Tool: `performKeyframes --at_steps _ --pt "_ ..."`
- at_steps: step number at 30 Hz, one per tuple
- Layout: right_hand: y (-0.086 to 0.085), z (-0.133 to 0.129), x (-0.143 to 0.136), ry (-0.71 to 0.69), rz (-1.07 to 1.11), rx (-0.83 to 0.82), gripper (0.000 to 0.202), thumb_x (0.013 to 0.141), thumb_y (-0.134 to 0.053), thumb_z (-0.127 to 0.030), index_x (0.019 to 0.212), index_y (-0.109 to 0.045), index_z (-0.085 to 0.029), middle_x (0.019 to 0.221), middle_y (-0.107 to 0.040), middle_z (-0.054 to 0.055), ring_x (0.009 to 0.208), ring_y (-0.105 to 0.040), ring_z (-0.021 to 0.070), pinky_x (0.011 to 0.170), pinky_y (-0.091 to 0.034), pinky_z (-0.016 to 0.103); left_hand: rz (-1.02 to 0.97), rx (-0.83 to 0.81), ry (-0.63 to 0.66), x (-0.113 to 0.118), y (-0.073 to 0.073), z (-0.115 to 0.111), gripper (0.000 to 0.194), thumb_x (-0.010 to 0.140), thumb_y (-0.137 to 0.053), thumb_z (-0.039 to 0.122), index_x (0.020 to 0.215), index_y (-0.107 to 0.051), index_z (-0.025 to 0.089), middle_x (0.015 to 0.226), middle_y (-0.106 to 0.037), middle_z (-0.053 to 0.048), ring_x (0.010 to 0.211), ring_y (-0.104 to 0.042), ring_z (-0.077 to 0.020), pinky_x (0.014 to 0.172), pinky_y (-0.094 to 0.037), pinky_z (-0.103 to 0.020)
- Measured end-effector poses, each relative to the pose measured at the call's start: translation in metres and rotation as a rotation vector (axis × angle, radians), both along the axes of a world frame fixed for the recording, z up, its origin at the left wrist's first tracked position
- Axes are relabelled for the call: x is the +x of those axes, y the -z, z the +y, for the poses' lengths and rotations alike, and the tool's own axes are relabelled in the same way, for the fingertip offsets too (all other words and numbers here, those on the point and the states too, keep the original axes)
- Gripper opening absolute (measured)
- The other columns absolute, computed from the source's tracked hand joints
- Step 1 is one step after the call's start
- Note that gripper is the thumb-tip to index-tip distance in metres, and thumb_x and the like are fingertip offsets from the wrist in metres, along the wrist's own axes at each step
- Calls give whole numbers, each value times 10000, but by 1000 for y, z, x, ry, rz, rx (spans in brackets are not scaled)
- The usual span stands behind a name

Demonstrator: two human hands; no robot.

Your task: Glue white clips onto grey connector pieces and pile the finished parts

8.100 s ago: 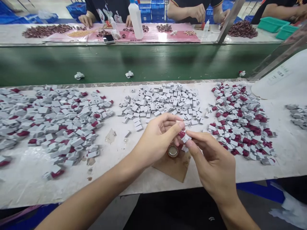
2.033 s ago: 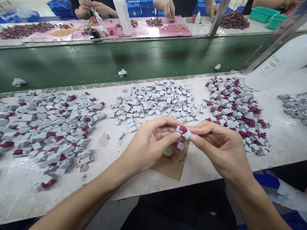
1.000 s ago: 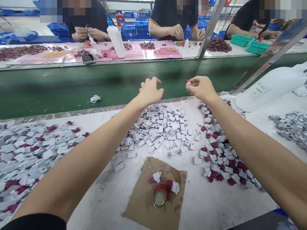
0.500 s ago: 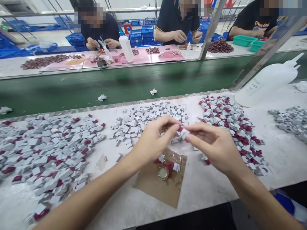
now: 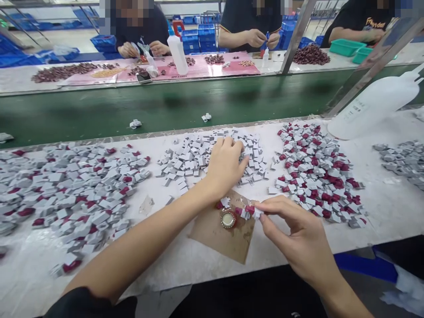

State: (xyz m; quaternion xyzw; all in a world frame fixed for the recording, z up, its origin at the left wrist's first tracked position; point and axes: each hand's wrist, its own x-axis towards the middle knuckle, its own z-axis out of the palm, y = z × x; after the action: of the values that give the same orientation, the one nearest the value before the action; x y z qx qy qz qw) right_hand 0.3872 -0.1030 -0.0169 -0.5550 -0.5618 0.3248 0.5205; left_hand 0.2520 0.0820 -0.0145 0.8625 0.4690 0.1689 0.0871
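My left hand (image 5: 227,165) reaches onto the middle pile of small light-grey plastic pieces (image 5: 190,161). Its fingers are bent and apart, thumb out to the side, and I see nothing held; the fingertips touch the pile. Between thumb and forefinger, my right hand (image 5: 291,232) pinches a small white-and-maroon plastic piece (image 5: 251,210) over the edge of a brown card (image 5: 212,238). Lying on that card are a bottle cap (image 5: 228,219), its pale inside facing up, and another white-and-maroon piece (image 5: 225,203).
White-and-maroon pieces are heaped at left (image 5: 82,185) and right (image 5: 318,176). A large white squeeze bottle (image 5: 374,106) leans at the right, near a metal post (image 5: 298,35). Beyond the green belt (image 5: 165,104), several co-workers sit at a bench with maroon heaps.
My left hand has let go of the small piece and moved forward onto the grey pile. My right hand has brought its piece down and back to the card.
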Motion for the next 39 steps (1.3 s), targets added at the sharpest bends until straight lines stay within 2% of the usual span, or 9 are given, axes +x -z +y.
performKeyframes --at_steps 3,6,12,17,21,25,31,34,39 --pt "0 -3 -14 -72 -3 29 235 1050 -712 -126 1132 -865 -284 1059 -835 41 995 -817 205 860 -669 301 26 -14 5 4 -1 2 73 1085 -691 236 1092 -714 167 1212 -740 -155 1236 -611 -370 1095 -493 -487" --pt "3 -3 -25 -129 -37 46 258 1064 -676 -109 1161 -862 -258 1023 -809 53 918 -811 200 779 -666 296 -66 -44 40 3 -2 0 35 1050 -680 162 1036 -669 192 1166 -754 -127 1198 -628 -341 1074 -499 -470" --pt "5 3 -31 -166 -87 51 295 1079 -639 -107 1212 -847 -270 1053 -763 74 876 -778 221 704 -650 331 -583 -341 161 -18 -12 -15 141 960 -701 111 1014 -630 220 1004 -744 -36 932 -702 -210 882 -580 -366" --pt "2 4 -29 -192 -101 17 229 1095 -649 -138 1159 -826 -268 1050 -778 79 902 -795 240 729 -640 356 -767 -544 80 -51 -27 -34 137 967 -795 250 1089 -748 208 1039 -764 -49 956 -724 -203 911 -624 -367" --pt "0 3 -29 -170 -84 8 194 1086 -690 -158 1128 -838 -277 1033 -809 68 914 -814 248 719 -643 349 -910 -650 3 -77 -33 -48 137 947 -854 263 1028 -759 207 1160 -816 -84 1054 -788 -224 951 -668 -373" --pt "-1 2 -27 -140 -36 -29 176 1060 -745 -194 1104 -876 -303 999 -827 52 897 -812 251 700 -648 349 -938 -645 -74 -93 -33 -58 153 933 -882 252 1043 -784 209 1046 -815 -69 885 -788 -206 809 -691 -357" --pt "-1 6 -11 12 257 -112 174 1024 -839 -261 1113 -932 -379 1081 -877 40 1011 -833 259 840 -710 366 -927 -724 -60 -90 -34 -70 99 976 -856 285 1045 -831 218 989 -834 -57 891 -792 -221 807 -699 -359" --pt "1 16 -6 108 519 -165 111 973 -892 -304 1054 -939 -365 1114 -908 38 1100 -864 301 976 -732 459 -944 -806 -22 -79 -33 -76 100 981 -855 291 1056 -843 227 1023 -854 -59 933 -822 -249 821 -719 -382" --pt "4 26 -9 90 734 -174 92 974 -874 -325 1038 -930 -360 1098 -925 21 1112 -889 320 1124 -688 597 -1036 -989 24 -62 -27 -82 186 958 -891 295 1120 -842 217 1079 -885 -78 936 -861 -261 871 -750 -415"
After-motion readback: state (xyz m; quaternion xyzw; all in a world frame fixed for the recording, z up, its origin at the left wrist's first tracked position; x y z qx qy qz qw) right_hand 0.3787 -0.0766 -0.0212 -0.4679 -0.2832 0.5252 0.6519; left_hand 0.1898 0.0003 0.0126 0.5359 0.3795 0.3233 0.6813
